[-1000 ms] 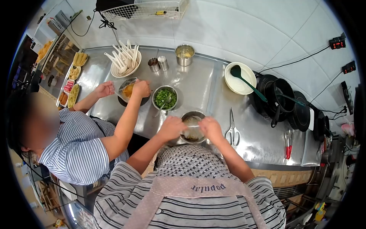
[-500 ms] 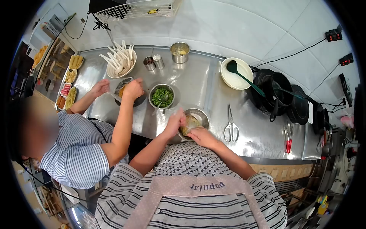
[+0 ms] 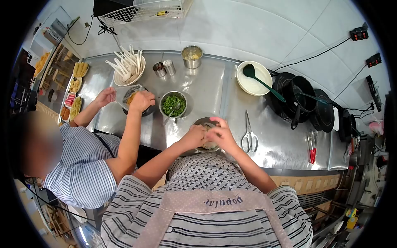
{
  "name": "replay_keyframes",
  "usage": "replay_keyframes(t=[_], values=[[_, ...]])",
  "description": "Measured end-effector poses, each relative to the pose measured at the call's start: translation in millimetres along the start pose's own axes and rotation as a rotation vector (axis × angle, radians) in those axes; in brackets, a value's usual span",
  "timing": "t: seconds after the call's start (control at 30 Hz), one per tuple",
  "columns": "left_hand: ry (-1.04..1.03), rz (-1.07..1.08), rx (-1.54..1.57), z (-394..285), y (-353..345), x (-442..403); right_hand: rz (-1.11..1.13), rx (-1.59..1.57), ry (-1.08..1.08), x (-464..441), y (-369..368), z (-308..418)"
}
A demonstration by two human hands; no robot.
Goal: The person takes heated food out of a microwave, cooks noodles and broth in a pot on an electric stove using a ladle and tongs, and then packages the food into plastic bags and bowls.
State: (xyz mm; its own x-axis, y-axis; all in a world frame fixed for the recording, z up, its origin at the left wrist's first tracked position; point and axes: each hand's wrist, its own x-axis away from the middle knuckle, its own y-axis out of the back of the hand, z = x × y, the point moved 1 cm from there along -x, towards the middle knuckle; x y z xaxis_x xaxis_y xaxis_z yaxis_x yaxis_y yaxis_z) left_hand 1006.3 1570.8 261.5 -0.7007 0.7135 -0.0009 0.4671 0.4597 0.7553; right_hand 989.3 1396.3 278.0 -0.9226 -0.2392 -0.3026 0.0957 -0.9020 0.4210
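A steel bowl [image 3: 197, 122] stands at the counter's front edge, right before my apron. In it sits a thin clear plastic bag [image 3: 209, 145] with pale brownish food. My left hand [image 3: 196, 137] is closed at the bag's top, over the bowl's left side. From the right, my right hand [image 3: 223, 135] meets it, thumb and some fingers pinched at the bag while another finger points up. The fingertips overlap, so the bag's opening is mostly hidden. Just beyond the left hand is a steel bowl of chopped green onions [image 3: 173, 103] with a spoon in it.
On the left, a co-worker's hands [image 3: 140, 101] handle a clear bag over a dark bowl. White spoons [image 3: 129, 66] fill a bowl behind. Scissors [image 3: 249, 138] lie to my right, near a white bowl with a green ladle [image 3: 258, 80], black pans [image 3: 304, 93] and a red-handled whisk [image 3: 312, 151].
My right hand has lifted from the bowl's near rim to meet my left at the bag's top. My left hand has lowered slightly. The view has shifted a little.
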Motion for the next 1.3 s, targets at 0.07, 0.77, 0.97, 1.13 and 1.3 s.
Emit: replay_keyframes(t=[0.07, 0.77, 0.97, 1.13, 1.3], values=[[0.043, 0.012, 0.045, 8.3, -5.0, -2.9, -0.149, -0.062, -0.190, -8.7, -6.5, -12.9], [0.428, -0.167, 0.774, 22.8, -23.0, -3.4, 0.144, 0.199, -0.115, 46.8, -1.6, -20.3], [0.055, -0.271, -0.048, 3.4, -17.1, -5.1, 0.245, -0.185, -0.323, 3.2, -28.7, -69.2], [-0.139, -0.411, -0.150, 17.2, -27.0, 4.3, 0.452, -0.427, -0.671, -4.2, -32.8, -80.4], [-0.178, -0.445, -0.068, 24.2, -23.1, 20.6, 0.491, -0.553, -0.661, 2.0, -24.8, -66.6]])
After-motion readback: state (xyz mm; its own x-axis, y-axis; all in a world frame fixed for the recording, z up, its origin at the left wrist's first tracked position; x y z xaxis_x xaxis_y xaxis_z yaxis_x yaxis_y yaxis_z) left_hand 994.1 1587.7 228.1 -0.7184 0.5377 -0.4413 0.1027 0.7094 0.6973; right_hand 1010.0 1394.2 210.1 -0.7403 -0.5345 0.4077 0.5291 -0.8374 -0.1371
